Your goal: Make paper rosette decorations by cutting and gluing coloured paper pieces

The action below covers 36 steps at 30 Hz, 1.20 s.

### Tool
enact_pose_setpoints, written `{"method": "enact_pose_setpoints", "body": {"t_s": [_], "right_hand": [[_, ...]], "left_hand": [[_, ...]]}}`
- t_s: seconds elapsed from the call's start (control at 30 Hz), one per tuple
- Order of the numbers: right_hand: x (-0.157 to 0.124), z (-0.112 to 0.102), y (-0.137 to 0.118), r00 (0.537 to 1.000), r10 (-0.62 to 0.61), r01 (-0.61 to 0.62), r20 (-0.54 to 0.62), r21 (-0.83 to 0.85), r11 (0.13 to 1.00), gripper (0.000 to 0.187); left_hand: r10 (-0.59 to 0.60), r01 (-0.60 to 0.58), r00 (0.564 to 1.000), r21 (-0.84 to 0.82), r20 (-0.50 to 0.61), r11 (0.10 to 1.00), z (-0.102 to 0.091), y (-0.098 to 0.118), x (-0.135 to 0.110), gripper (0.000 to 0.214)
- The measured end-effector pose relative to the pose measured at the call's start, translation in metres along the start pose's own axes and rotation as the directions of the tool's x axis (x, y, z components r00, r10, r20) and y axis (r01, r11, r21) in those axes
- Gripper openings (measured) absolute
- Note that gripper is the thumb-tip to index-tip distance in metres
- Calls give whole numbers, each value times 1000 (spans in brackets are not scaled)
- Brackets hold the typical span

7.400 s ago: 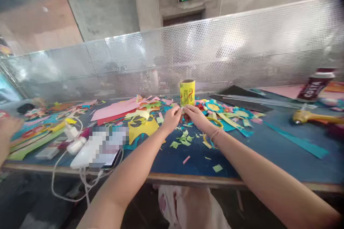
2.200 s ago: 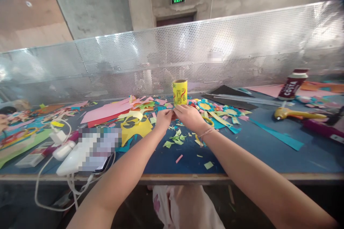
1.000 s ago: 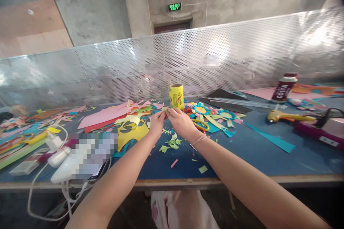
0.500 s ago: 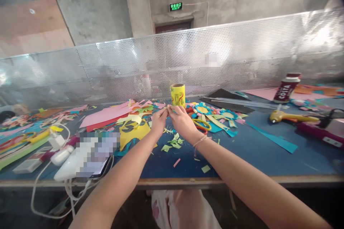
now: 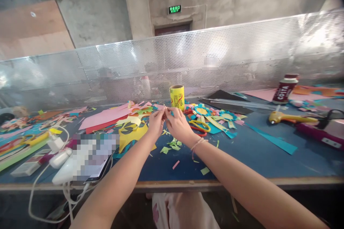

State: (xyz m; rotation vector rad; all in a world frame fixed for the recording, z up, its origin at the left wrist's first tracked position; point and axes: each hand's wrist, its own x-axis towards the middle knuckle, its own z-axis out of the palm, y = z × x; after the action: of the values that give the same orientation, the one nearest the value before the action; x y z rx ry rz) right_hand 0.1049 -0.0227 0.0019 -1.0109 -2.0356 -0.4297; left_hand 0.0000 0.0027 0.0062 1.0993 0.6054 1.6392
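Observation:
My left hand [image 5: 155,123] and my right hand [image 5: 178,125] meet fingertip to fingertip above the blue table [image 5: 242,154], both pinched on a tiny piece I cannot make out. A yellow tape roll [image 5: 177,97] stands upright just behind them. Green paper scraps [image 5: 172,145] lie on the table below my hands. Red-and-yellow scissors [image 5: 198,126] rest right of my right hand, beside several paper flowers [image 5: 202,111]. A yellow cut paper sheet [image 5: 133,132] lies left of my left hand.
A perforated metal screen [image 5: 242,57] runs along the table's back. Pink paper sheets [image 5: 107,114], a white charger with cables [image 5: 57,157], a dark bottle [image 5: 284,88], a yellow knife tool [image 5: 290,117], a black mat [image 5: 228,100] and a teal strip [image 5: 271,139] lie around.
My hands have stayed pinched together, drifting a little toward me and away from the tape roll. The view has shifted slightly.

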Motion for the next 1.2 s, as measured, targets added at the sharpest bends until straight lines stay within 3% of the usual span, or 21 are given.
{"method": "enact_pose_setpoints", "body": {"t_s": [0.07,0.13,0.27,0.37,0.43,0.8,1.0,1.2], "right_hand": [[2,3,5,996,68,-57,-56,173,983,40],[5,6,11,976,201,-153,-89,381,912,34],[11,7,26,901,433,-319,12,693,646,28],[13,6,33,889,433,-365,151,805,467,28],[14,5,35,891,414,-370,187,827,423,26],[12,1,37,928,362,-309,89,728,612,20],[11,-5,33,938,345,-268,-23,579,770,15],[10,-11,33,973,163,-84,-162,407,910,18]], "left_hand": [[-4,4,1000,-10,8,1000,-1,1,1,22],[-6,6,1000,5,19,1000,-1,2,1,22],[-3,-4,998,93,70,996,1,2,0,22],[7,-31,990,177,139,984,0,-1,0,23],[20,-59,983,209,184,976,-2,-4,0,24],[-18,-8,984,148,178,989,-2,-6,0,24],[9,-69,977,275,215,959,-2,-5,-1,15],[38,-119,976,371,217,921,0,-1,-6,18]]}}
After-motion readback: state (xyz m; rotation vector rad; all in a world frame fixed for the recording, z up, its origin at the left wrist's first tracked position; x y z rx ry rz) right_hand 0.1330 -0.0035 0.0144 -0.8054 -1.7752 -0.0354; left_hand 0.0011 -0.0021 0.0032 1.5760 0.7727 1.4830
